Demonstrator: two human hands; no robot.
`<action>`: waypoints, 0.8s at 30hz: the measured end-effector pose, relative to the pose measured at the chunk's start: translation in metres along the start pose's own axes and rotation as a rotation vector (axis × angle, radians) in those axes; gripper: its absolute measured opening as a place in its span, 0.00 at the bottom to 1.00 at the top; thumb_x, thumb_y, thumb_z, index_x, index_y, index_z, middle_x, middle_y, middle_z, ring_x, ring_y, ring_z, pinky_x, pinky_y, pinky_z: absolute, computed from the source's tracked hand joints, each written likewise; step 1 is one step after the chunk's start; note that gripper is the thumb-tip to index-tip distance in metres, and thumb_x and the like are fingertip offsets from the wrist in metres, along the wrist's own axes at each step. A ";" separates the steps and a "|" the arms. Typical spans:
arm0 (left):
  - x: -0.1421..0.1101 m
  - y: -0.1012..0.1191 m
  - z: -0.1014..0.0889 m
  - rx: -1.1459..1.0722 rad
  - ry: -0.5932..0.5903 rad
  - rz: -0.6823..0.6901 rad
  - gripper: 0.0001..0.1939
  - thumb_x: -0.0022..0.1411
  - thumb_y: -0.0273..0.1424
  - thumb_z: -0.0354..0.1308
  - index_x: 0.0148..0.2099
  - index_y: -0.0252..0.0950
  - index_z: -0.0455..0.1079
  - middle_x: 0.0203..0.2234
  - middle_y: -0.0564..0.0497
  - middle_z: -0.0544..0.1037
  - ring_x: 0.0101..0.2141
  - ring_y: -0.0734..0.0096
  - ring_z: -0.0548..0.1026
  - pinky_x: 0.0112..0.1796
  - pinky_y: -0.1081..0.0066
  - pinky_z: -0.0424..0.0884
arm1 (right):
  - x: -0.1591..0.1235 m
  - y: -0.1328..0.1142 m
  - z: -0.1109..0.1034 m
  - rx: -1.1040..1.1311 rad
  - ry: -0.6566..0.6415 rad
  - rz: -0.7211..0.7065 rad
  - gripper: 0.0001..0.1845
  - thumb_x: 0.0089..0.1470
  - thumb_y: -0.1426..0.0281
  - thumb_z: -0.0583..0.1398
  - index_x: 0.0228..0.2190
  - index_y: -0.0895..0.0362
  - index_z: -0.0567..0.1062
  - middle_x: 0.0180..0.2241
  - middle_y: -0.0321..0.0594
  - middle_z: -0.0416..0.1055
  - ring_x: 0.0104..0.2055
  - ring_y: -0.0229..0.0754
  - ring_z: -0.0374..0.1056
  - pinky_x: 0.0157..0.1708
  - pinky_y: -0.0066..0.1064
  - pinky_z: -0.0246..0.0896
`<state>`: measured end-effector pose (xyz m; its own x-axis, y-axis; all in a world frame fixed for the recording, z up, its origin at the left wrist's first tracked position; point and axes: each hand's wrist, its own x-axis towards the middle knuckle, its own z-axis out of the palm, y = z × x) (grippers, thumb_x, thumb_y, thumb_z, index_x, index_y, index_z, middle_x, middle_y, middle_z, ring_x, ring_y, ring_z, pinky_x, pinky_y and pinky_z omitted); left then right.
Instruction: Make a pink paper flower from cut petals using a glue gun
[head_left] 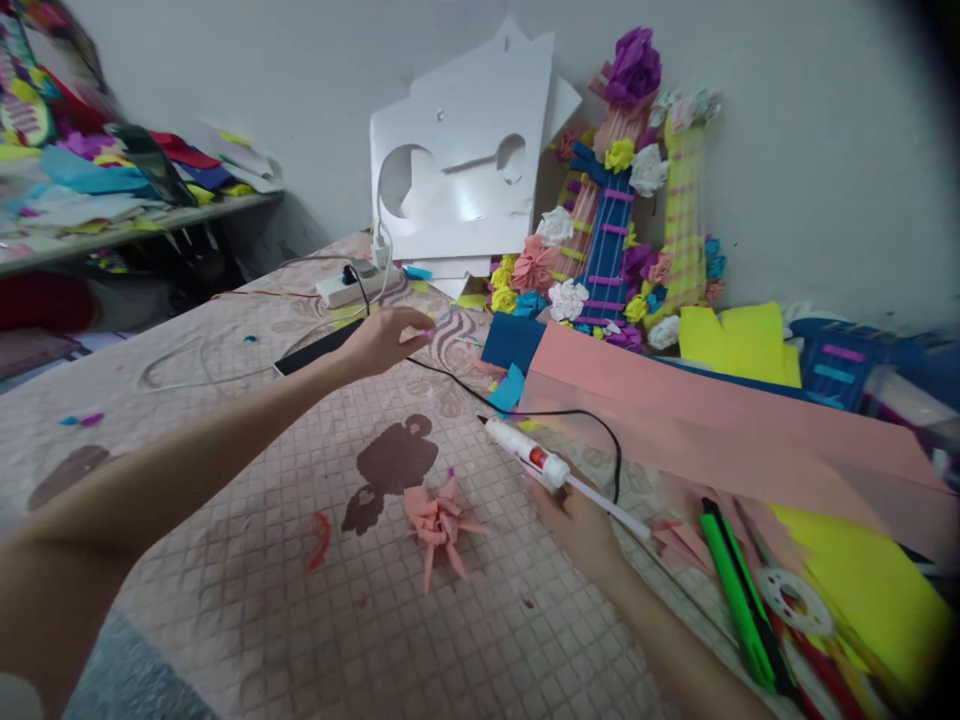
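Observation:
My left hand (382, 340) is stretched over the back of the table, thumb and fingers pinched on a small purple scrap (427, 334), mostly hidden. My right hand (577, 525) grips a white hot glue gun (517, 440) from below, its dark nozzle aimed to the upper left. A long glue stick (611, 507) sticks out of its rear. In front of both hands lies a pink crepe paper flower (439, 525) with pointed strips spread around it and a tiny purple tip. Left of it is a curved orange-red piece (319, 540).
A black cord (570, 411) loops beside the glue gun. A power strip (356, 283) lies at the back. Pink paper (637, 380), a green box cutter (742, 590), scissors (795, 600) and yellow paper (862, 580) lie right. Decorated paper guitars (607, 240) and white board (465, 130) lean on the wall.

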<state>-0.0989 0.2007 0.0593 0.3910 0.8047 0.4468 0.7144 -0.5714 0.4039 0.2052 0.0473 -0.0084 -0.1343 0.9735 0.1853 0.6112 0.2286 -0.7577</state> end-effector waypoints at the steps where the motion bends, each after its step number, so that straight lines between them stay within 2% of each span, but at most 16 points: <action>1: -0.012 0.008 -0.002 -0.022 -0.002 -0.024 0.11 0.59 0.34 0.55 0.40 0.33 0.74 0.34 0.47 0.79 0.35 0.68 0.75 0.38 0.72 0.68 | 0.005 0.000 0.002 0.010 -0.007 -0.022 0.16 0.54 0.60 0.56 0.40 0.58 0.72 0.34 0.42 0.73 0.36 0.44 0.68 0.37 0.34 0.64; 5: -0.056 0.028 -0.003 -0.111 0.007 -0.129 0.10 0.58 0.33 0.55 0.35 0.33 0.74 0.26 0.50 0.77 0.26 0.74 0.72 0.29 0.76 0.66 | 0.027 -0.005 0.014 0.029 -0.011 -0.087 0.18 0.55 0.60 0.55 0.42 0.59 0.70 0.39 0.45 0.72 0.42 0.46 0.67 0.43 0.38 0.61; 10: -0.089 0.039 0.004 -0.172 -0.023 -0.226 0.09 0.58 0.32 0.55 0.33 0.33 0.74 0.21 0.52 0.74 0.20 0.78 0.67 0.23 0.78 0.62 | 0.052 -0.011 0.029 -0.101 0.026 -0.153 0.17 0.55 0.59 0.54 0.39 0.59 0.71 0.35 0.45 0.71 0.37 0.46 0.65 0.39 0.38 0.61; 16: -0.104 0.048 0.006 -0.265 -0.119 -0.162 0.07 0.58 0.31 0.55 0.36 0.34 0.73 0.24 0.52 0.75 0.22 0.79 0.67 0.24 0.78 0.63 | 0.057 -0.012 0.031 -0.225 0.112 -0.306 0.14 0.54 0.64 0.56 0.41 0.59 0.70 0.37 0.47 0.70 0.41 0.50 0.63 0.42 0.42 0.60; 20: -0.111 0.048 0.008 -0.378 -0.184 -0.126 0.08 0.58 0.32 0.56 0.38 0.34 0.73 0.30 0.50 0.76 0.27 0.77 0.70 0.28 0.77 0.67 | 0.049 -0.014 0.026 -0.164 0.098 -0.320 0.15 0.52 0.66 0.58 0.43 0.56 0.68 0.40 0.45 0.69 0.43 0.48 0.63 0.44 0.41 0.60; 24: -0.115 0.049 0.011 -0.422 -0.230 -0.127 0.08 0.59 0.31 0.56 0.40 0.35 0.72 0.32 0.51 0.76 0.28 0.77 0.71 0.29 0.77 0.67 | 0.045 -0.015 0.027 -0.161 0.100 -0.331 0.10 0.54 0.68 0.56 0.40 0.56 0.69 0.37 0.44 0.69 0.41 0.46 0.64 0.41 0.39 0.61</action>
<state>-0.1027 0.0822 0.0188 0.4685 0.8595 0.2045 0.4863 -0.4441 0.7526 0.1689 0.0880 -0.0061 -0.2733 0.8397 0.4693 0.6633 0.5179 -0.5402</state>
